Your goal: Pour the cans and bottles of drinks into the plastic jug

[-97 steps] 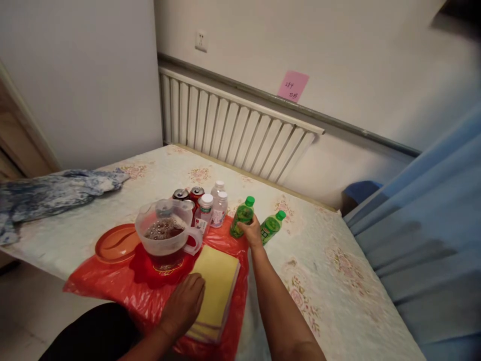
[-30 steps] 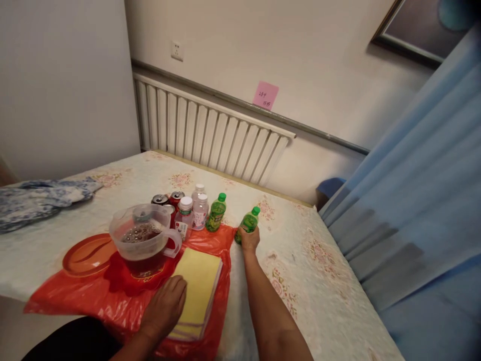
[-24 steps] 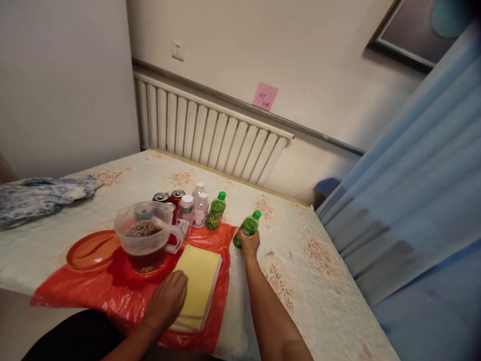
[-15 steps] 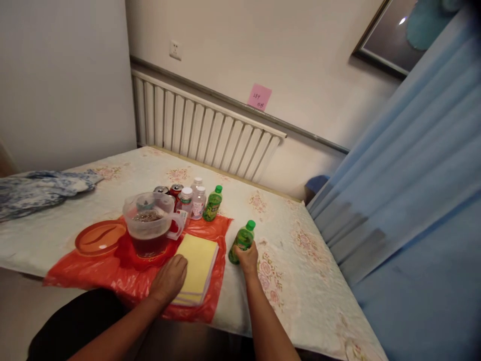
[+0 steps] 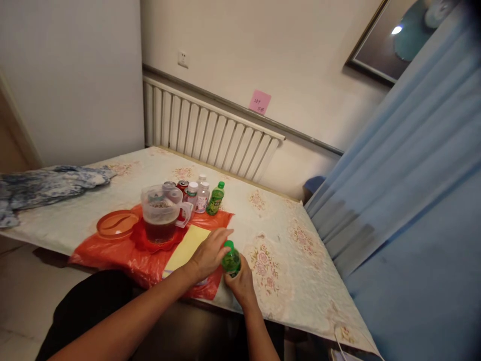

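My right hand [image 5: 241, 284] is wrapped round a green plastic bottle [image 5: 231, 259] with a green cap, its top tilted toward my left hand. My left hand [image 5: 210, 252] reaches beside the cap, fingers stretched out and holding nothing. Under the left hand lies a yellow pad of paper [image 5: 191, 239], partly hidden by the arm. Left of it, a clear plastic jug [image 5: 161, 213] with dark brown liquid stands on a red dish [image 5: 140, 240]. An orange lid [image 5: 117, 224] lies flat beside the jug.
Behind the jug stand a second green bottle [image 5: 215, 199], clear white-capped bottles [image 5: 202, 198] and drink cans [image 5: 183, 186]. A red plastic sheet [image 5: 108, 255] covers part of the flowered cloth [image 5: 293, 281]. Bunched patterned fabric [image 5: 56, 185] lies left; a blue curtain [image 5: 394, 200] hangs right.
My right hand has brought the green bottle down and left, closer to me. My left hand has lifted from the yellow pad and moved right, its fingers now extended near the cap.
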The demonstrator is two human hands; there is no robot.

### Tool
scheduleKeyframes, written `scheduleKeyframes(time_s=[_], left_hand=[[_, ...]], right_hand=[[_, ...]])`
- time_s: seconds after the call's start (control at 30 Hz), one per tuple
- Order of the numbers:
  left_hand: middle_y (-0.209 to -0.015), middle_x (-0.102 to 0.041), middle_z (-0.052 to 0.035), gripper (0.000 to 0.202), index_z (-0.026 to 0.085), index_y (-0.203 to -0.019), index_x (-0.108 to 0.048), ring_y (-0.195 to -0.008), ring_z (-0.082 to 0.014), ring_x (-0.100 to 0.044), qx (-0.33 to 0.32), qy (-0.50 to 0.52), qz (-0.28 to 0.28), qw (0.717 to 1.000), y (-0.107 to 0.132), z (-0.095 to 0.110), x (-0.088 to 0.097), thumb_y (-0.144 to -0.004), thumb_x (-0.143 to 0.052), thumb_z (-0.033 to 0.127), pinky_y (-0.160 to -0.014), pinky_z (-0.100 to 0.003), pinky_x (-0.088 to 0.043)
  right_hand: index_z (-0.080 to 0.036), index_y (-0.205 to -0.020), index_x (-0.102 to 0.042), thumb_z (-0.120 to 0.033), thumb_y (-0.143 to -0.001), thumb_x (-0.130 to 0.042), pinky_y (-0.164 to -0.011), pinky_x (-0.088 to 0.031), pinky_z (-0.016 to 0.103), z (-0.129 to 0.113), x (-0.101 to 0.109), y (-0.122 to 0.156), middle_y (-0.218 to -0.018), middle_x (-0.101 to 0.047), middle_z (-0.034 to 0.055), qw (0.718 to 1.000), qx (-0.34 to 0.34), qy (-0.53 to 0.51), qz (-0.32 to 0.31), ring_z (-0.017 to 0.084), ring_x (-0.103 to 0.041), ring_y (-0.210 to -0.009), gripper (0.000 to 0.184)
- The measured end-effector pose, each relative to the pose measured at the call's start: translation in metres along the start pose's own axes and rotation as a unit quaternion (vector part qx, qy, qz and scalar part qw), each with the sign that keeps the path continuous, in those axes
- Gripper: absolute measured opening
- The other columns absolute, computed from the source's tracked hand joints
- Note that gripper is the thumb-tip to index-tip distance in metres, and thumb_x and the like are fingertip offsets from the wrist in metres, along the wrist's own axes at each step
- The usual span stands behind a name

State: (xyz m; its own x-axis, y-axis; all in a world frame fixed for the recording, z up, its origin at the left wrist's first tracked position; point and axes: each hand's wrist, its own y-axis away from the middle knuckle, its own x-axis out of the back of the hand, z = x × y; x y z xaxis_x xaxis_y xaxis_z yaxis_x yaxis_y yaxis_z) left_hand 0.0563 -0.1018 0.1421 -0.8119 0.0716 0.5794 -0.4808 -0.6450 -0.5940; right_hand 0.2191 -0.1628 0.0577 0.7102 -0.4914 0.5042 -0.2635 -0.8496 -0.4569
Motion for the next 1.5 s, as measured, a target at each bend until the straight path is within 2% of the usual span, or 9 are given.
scheduleKeyframes(time_s=[0.1, 0.27, 0.4, 0.6, 0.73, 0.83, 0.97, 1.13, 1.5], left_hand=[[-0.108, -0.064, -0.0074, 0.027, 0.021, -0.114, -0.062, -0.107, -0.0233, -0.057, -0.054, -0.03, -0.059, 0.996, 0.001, 0.01, 0.014, -0.093, -0.047, 0.015, -0.096, -0.04, -0.048], [-0.1, -0.062, -0.0059, 0.017, 0.022, -0.103, -0.061, -0.097, -0.0225, -0.057, -0.048, -0.081, -0.109, 0.99, 0.008, 0.013, 0.031, -0.09, -0.052, 0.015, -0.086, -0.035, -0.049], [-0.094, -0.059, -0.0043, 0.012, 0.021, -0.101, -0.058, -0.087, -0.0194, -0.057, -0.02, -0.077, -0.066, 0.995, 0.015, 0.015, 0.043, -0.091, -0.052, 0.019, -0.077, -0.029, -0.047], [-0.088, -0.06, -0.0035, 0.016, 0.019, -0.099, -0.058, -0.072, -0.0168, -0.055, 0.144, 0.017, 0.094, 0.985, 0.04, -0.016, 0.039, -0.088, -0.049, 0.026, -0.071, -0.03, -0.045], [-0.072, -0.057, 0.0014, 0.014, 0.019, -0.086, -0.061, -0.071, -0.018, -0.054, 0.32, 0.127, 0.116, 0.932, 0.066, -0.06, 0.023, -0.074, -0.058, 0.025, -0.069, -0.029, -0.043], [-0.064, -0.052, 0.0044, 0.011, 0.02, -0.08, -0.059, -0.063, -0.0162, -0.052, 0.371, 0.159, 0.131, 0.905, 0.082, -0.086, 0.014, -0.071, -0.058, 0.026, -0.06, -0.026, -0.04], [-0.058, -0.046, 0.0078, 0.013, 0.02, -0.078, -0.056, -0.055, -0.0129, -0.047, 0.411, 0.198, 0.144, 0.878, 0.098, -0.105, 0.007, -0.068, -0.06, 0.026, -0.053, -0.023, -0.035], [-0.057, -0.042, 0.0096, 0.015, 0.02, -0.079, -0.053, -0.051, -0.0105, -0.043, 0.441, 0.257, 0.149, 0.847, 0.109, -0.117, -0.002, -0.067, -0.061, 0.027, -0.049, -0.021, -0.032], [-0.056, -0.039, 0.0107, 0.02, 0.02, -0.079, -0.05, -0.049, -0.0093, -0.04, 0.447, 0.339, 0.167, 0.811, 0.119, -0.132, -0.011, -0.064, -0.059, 0.031, -0.047, -0.021, -0.029]], right_hand=[[-0.021, -0.114, -0.065, -0.022, -0.067, -0.063, -0.082, -0.056, 0.04, -0.002, 0.003, 0.004, -0.102, -0.071, 0.0082, 1.0, 0.005, -0.003, -0.009, 0.028, -0.068, -0.092, 0.046], [-0.022, -0.118, -0.063, -0.021, -0.07, -0.061, -0.086, -0.055, 0.041, -0.008, 0.002, 0.008, -0.105, -0.071, 0.0084, 0.999, 0.026, 0.003, -0.028, 0.028, -0.068, -0.096, 0.048], [-0.022, -0.12, -0.061, -0.021, -0.072, -0.061, -0.091, -0.053, 0.041, -0.011, -0.003, 0.013, -0.112, -0.069, 0.0096, 0.999, 0.044, -0.001, -0.016, 0.027, -0.066, -0.102, 0.048], [-0.018, -0.12, -0.061, -0.02, -0.072, -0.057, -0.088, -0.053, 0.039, -0.018, -0.004, -0.01, -0.107, -0.07, 0.0099, 0.995, 0.085, 0.036, -0.025, 0.026, -0.066, -0.097, 0.048], [-0.018, -0.114, -0.063, -0.02, -0.073, -0.055, -0.086, -0.05, 0.037, -0.045, 0.0, -0.056, -0.1, -0.069, 0.0067, 0.982, 0.156, 0.085, -0.068, 0.024, -0.063, -0.093, 0.041], [-0.017, -0.118, -0.061, -0.018, -0.071, -0.057, -0.089, -0.046, 0.038, -0.072, -0.003, -0.096, -0.104, -0.067, 0.0082, 0.964, 0.205, 0.141, -0.088, 0.025, -0.059, -0.096, 0.047], [-0.019, -0.128, -0.056, -0.019, -0.073, -0.06, -0.095, -0.041, 0.038, -0.11, -0.015, -0.147, -0.117, -0.063, 0.0102, 0.932, 0.247, 0.243, -0.11, 0.026, -0.053, -0.106, 0.055], [-0.021, -0.13, -0.055, -0.026, -0.078, -0.063, -0.096, -0.034, 0.041, -0.154, -0.036, -0.195, -0.12, -0.06, 0.0118, 0.86, 0.31, 0.385, -0.125, 0.029, -0.048, -0.108, 0.053], [-0.019, -0.127, -0.057, -0.023, -0.087, -0.06, -0.11, -0.015, 0.055, -0.208, -0.06, -0.231, -0.116, -0.059, 0.0145, 0.728, 0.451, 0.496, -0.143, 0.033, -0.045, -0.111, 0.041]])
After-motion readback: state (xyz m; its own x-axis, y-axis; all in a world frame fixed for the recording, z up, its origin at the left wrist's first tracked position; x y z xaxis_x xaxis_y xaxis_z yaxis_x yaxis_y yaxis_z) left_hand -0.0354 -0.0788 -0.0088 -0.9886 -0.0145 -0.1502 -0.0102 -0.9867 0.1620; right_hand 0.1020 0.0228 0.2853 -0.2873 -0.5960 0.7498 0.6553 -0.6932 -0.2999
